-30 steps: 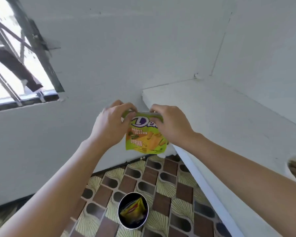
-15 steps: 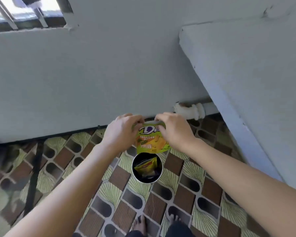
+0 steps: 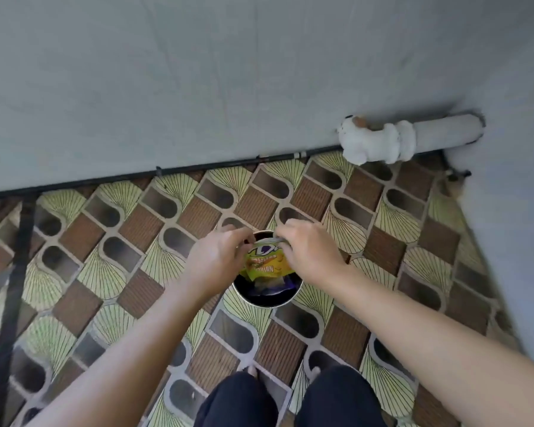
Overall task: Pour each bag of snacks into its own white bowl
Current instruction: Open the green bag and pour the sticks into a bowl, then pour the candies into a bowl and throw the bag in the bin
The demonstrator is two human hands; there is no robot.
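Note:
A green and yellow snack bag [image 3: 267,262] hangs upright over a round dark bin [image 3: 267,298] on the tiled floor. My left hand [image 3: 218,257] pinches the bag's top left corner. My right hand [image 3: 309,251] pinches its top right corner. The bag's lower edge is at the bin's mouth. Inside the bin lies another crumpled wrapper [image 3: 269,286], partly hidden by the bag. No white bowl is in view.
A white pipe with a bulky joint [image 3: 392,141] runs along the base of the grey wall. A black cable [image 3: 167,173] follows the wall's foot. A white counter side [image 3: 512,211] rises at the right. My legs [image 3: 290,402] stand just behind the bin.
The view has tipped down from the counter to the floor. Both hands have lowered the bag from above the bin down to its mouth.

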